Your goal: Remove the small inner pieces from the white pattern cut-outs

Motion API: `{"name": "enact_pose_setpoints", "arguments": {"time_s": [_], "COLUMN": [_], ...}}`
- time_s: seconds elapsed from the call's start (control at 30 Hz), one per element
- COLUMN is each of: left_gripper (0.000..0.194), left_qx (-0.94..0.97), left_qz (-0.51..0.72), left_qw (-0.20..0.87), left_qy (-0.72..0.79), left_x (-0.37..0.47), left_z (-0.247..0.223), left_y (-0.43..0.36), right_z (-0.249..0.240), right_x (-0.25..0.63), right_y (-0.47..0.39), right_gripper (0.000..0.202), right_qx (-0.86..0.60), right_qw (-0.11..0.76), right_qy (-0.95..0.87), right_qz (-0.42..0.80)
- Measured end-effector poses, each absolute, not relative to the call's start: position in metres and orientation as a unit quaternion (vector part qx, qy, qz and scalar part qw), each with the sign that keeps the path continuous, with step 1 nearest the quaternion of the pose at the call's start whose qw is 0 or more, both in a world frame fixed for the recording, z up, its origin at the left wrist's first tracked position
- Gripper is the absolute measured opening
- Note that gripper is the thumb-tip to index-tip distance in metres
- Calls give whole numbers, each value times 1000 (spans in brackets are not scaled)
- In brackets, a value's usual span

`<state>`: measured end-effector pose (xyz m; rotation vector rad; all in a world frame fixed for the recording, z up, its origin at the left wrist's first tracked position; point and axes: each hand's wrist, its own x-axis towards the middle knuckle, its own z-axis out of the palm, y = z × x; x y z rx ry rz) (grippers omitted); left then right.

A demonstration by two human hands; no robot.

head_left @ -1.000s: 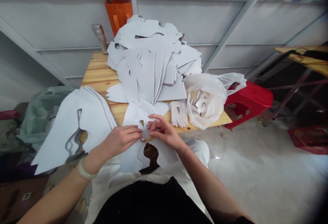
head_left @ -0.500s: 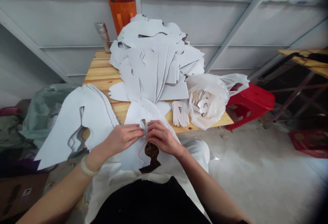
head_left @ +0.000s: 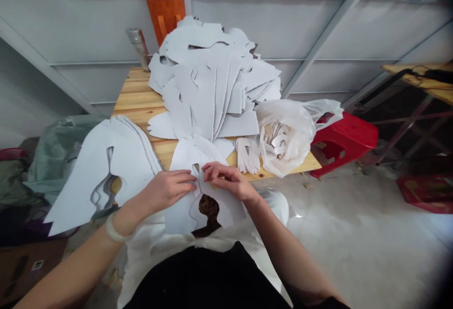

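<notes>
A white cut-out sheet lies across my lap and the table's front edge, with a small slot and a larger wavy opening in its middle. My left hand rests flat on the sheet's left half, its fingertips beside the slot. Over the right half is my right hand, slightly raised, thumb and fingers apart, with nothing visible between them. To the left, a stack of similar white sheets leans at the table edge.
The wooden table bears a big pile of white pieces, small strips and a plastic bag. Behind stand a metal cylinder and an orange bag. A red stool is at right.
My right hand has lifted slightly off the sheet, and its thumb and fingers have spread. My left hand stays on the sheet. The view has shifted slightly.
</notes>
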<state>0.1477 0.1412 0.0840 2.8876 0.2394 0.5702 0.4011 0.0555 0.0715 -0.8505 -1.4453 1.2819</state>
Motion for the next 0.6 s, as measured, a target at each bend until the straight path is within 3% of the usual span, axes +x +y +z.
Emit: {"name": "enact_pose_setpoints", "arguments": {"time_s": [0.17,0.6], "left_gripper": [26,23], "left_qx": [980,987], "left_qz": [179,129], "left_qw": [73,92], "left_qy": [44,-21], "left_x": [150,156], "left_z": [94,103], "left_y": [142,144], "right_z": [68,71], "right_x": [401,395], "right_y": [56,56], "right_gripper": [26,32], "right_qx": [-372,-391], "right_qw": [516,495], "right_qy": [-534,-581], "right_qz": [557,514]}}
